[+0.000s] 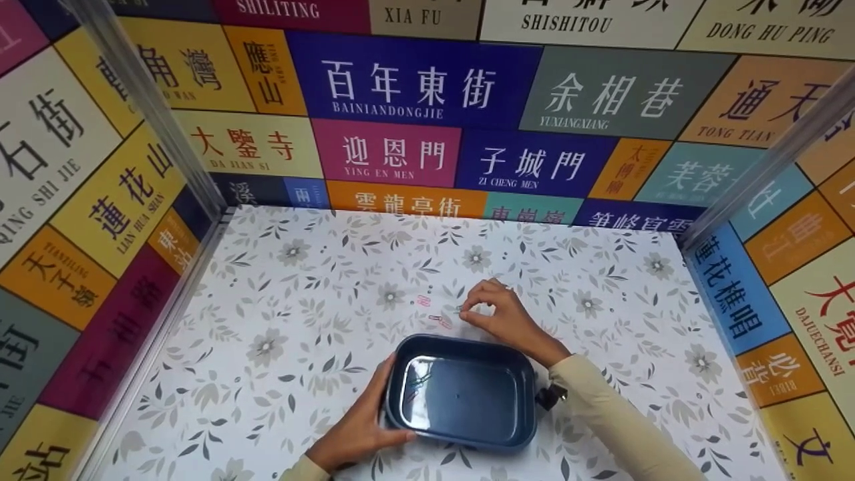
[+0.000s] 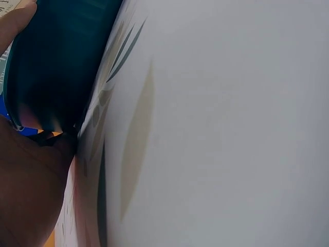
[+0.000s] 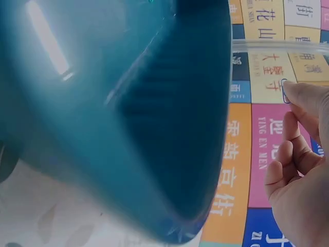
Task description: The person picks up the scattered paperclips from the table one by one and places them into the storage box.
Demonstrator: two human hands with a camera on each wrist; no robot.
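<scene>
With the left hand (image 1: 357, 427) gripping the blue tray (image 1: 461, 391) on the table (image 1: 267, 347) and the right hand (image 1: 497, 314) pinching a paper clip (image 3: 284, 91) beyond it, that tiny clip could easily slip loose.

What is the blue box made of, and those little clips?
The blue box looks like smooth, glossy plastic: its floor mirrors the light, and its corners are rounded as if moulded. The little clips beyond it seem to be bent wire with a pink or red coating, though they are too small to be sure. The tabletop looks like printed flowery sheet.
</scene>
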